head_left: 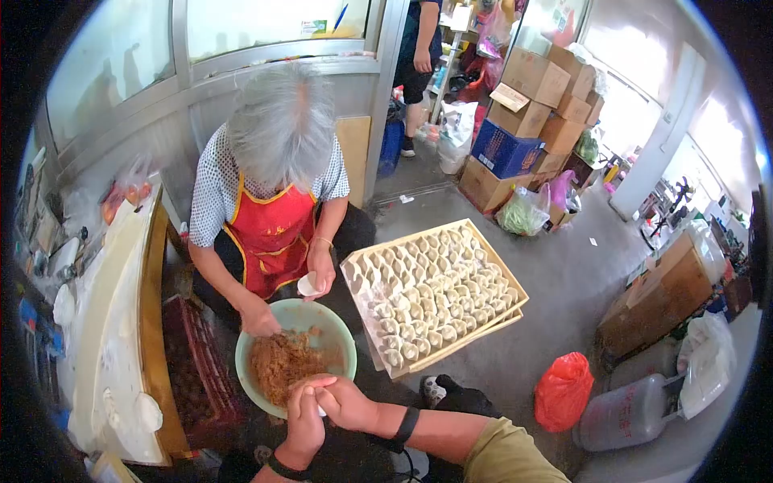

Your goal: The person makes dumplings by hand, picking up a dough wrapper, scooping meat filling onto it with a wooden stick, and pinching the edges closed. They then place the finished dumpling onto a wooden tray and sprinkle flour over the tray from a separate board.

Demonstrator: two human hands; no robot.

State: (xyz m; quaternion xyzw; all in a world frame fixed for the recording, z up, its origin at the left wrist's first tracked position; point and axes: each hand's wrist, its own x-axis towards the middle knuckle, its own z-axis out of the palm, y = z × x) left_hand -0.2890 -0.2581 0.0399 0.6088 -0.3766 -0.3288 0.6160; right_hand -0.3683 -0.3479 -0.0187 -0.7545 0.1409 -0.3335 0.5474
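Both hands of the wearer meet at the near rim of the green bowl (pixel 245 372): the left hand (pixel 304 419) and the right hand (pixel 345 401) press together, fingers closed around a small white dumpling (pixel 321 410) that is mostly hidden, so its shape I cannot tell. One bowl stands on the floor, and it holds still a good heap of brown filling (pixel 282 364), so I judge much work remains. Just beside it, to the right, one wooden tray (pixel 515 299) carries many finished dumplings in rows, too many to count surely; it looks almost full. Across the bowl sits one person in a red apron (pixel 274 229), one hand at the filling, the other holding a white wrapper (pixel 307 283). Another person stands far behind, near stacked cardboard boxes (pixel 531 88).
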